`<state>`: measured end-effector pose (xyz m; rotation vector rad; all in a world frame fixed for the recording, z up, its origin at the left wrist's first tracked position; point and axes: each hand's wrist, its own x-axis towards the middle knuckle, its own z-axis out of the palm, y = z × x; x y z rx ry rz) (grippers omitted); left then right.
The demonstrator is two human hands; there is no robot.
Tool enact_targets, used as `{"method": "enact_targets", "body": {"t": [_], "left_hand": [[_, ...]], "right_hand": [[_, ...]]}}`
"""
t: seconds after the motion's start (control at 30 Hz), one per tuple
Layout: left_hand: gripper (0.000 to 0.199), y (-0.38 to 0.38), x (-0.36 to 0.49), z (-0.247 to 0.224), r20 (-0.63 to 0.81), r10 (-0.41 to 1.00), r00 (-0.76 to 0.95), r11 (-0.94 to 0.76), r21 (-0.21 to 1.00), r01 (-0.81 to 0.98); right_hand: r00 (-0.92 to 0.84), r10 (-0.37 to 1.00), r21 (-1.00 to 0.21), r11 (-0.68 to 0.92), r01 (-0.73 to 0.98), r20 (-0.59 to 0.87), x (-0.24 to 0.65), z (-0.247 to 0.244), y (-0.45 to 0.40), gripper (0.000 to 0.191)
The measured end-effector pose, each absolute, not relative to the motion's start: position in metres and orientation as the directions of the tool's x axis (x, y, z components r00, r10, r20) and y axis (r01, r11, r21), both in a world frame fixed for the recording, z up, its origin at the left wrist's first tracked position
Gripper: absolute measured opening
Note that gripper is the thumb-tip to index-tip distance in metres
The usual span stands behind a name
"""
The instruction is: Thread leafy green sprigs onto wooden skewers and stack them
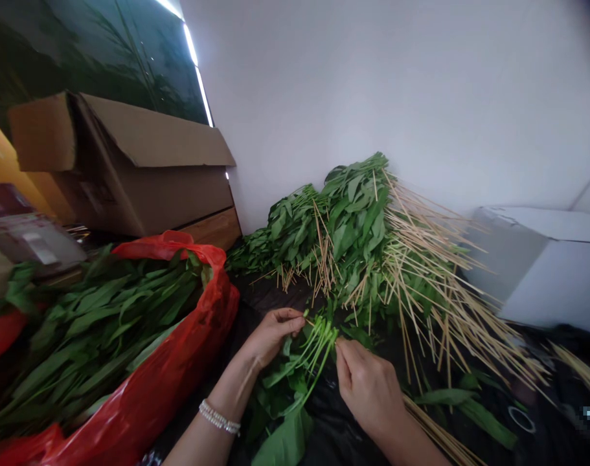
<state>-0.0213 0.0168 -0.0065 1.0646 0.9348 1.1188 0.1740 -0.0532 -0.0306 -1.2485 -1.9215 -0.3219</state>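
Note:
Between my hands hangs a small bunch of leafy greens (317,362), its pale green stems side by side on a thin bamboo skewer whose tip shows at the left. My left hand (278,333) pinches a stem end by that tip, thumb against fingers. Curled closed at the right end of the row, my right hand (367,382) grips the skewer, mostly hidden in its fingers. The leaves droop toward me over black plastic sheeting (256,304). Loose bamboo skewers (440,433) lie beside my right wrist.
At left a red plastic bag (188,349) holds loose greens (105,330). Skewered bunches (357,213) are piled against the white wall, their sticks (450,285) jutting right. A cardboard box (163,194) stands back left, a white box (557,278) at right.

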Motion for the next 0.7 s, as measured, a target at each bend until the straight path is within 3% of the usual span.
{"method": "enact_targets", "body": {"t": [0.33,0.4,0.53,0.63,0.7], "left_hand": [[0.030,0.012,-0.021,-0.005,-0.052,0.938,0.343,0.111,0.981,-0.157],[0.037,0.012,-0.031,0.002,-0.025,0.928,0.372,0.102,0.977,-0.189],[0.054,0.018,-0.047,0.010,0.056,0.968,0.244,0.031,0.939,-0.342],[0.044,0.023,-0.043,0.005,0.096,0.989,0.113,-0.075,0.982,-0.172],[0.038,0.025,-0.034,-0.002,0.154,0.974,0.164,-0.162,0.986,0.037]], "right_hand": [[-0.218,0.619,-0.183,0.518,0.835,0.755,0.171,-0.033,-0.055,0.027],[-0.258,0.593,-0.159,0.559,0.814,0.763,0.170,-0.030,-0.058,0.025],[-0.414,0.494,-0.022,0.662,0.749,0.765,0.166,-0.022,-0.067,0.021],[-0.501,0.414,0.073,0.712,0.699,0.761,0.162,-0.019,-0.072,0.020],[-0.519,0.368,0.118,0.718,0.686,0.772,0.160,-0.019,-0.073,0.021]]}}
